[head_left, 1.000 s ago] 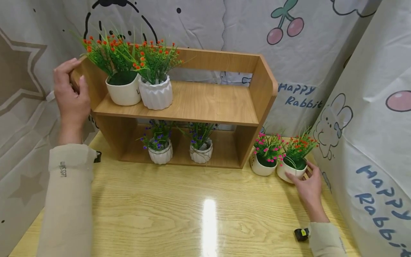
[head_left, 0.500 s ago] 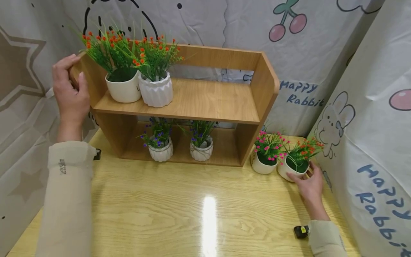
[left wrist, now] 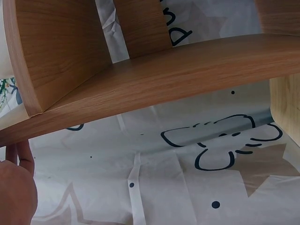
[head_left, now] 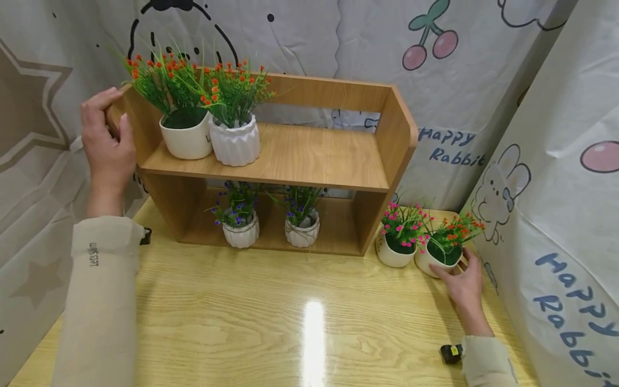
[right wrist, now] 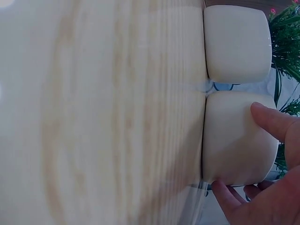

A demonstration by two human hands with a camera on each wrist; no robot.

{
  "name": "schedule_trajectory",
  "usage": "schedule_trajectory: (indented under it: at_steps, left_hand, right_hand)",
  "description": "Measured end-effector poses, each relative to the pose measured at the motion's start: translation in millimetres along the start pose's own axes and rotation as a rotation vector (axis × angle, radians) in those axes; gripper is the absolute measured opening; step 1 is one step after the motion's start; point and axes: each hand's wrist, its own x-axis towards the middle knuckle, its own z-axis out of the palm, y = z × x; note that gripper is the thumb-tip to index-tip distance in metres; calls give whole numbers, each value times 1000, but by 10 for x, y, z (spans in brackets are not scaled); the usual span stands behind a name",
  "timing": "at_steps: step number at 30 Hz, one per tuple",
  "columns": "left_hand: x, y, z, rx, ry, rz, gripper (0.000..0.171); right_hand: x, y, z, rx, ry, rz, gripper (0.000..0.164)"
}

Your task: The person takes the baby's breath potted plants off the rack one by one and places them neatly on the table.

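Note:
My left hand (head_left: 108,148) grips the left side panel of a two-tier wooden shelf (head_left: 319,153), fingers over its edge. The left wrist view shows part of that hand (left wrist: 16,187) against the shelf's board (left wrist: 140,89). At the far right, my right hand (head_left: 466,285) holds a white flowerpot (head_left: 432,263) with orange-red artificial flowers (head_left: 456,231), thumb on its front and fingers at its right side. In the right wrist view this pot (right wrist: 239,140) stands on the table. Beside it, near the shelf's right end, sits a white pot (head_left: 394,255) with pink flowers (head_left: 406,223).
On the upper tier stand a smooth white pot (head_left: 186,141) and a ribbed one (head_left: 235,142), both with orange flowers. Two small white pots (head_left: 242,232) with purple-blue flowers stand below. Printed cloth (head_left: 300,43) hangs behind the pale wooden table (head_left: 232,317).
The orange-flowered plant in my right hand has shifted slightly rightward. The view dipped and returned, while my left hand keeps its grip on the shelf.

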Motion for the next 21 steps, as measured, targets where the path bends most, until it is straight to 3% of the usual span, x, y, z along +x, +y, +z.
schedule_trajectory:
  at_steps: [7,12,17,21]
  left_hand:
    - [-10,64,1,4,-1,2,37]
    - [-8,104,-2,-15,19,11,37]
    - [-3,103,-13,-8,13,8,38]
    - [-14,96,-11,-9,2,-3,38]
  right_hand:
    - [-64,-62,-55,-6,-1,1,101]
    - [-198,-311,-113,40,48,-52,89]
    - [-391,-741,-100,150,202,-228,76]
    - [-575,-1098,-7,198,255,-466,65]
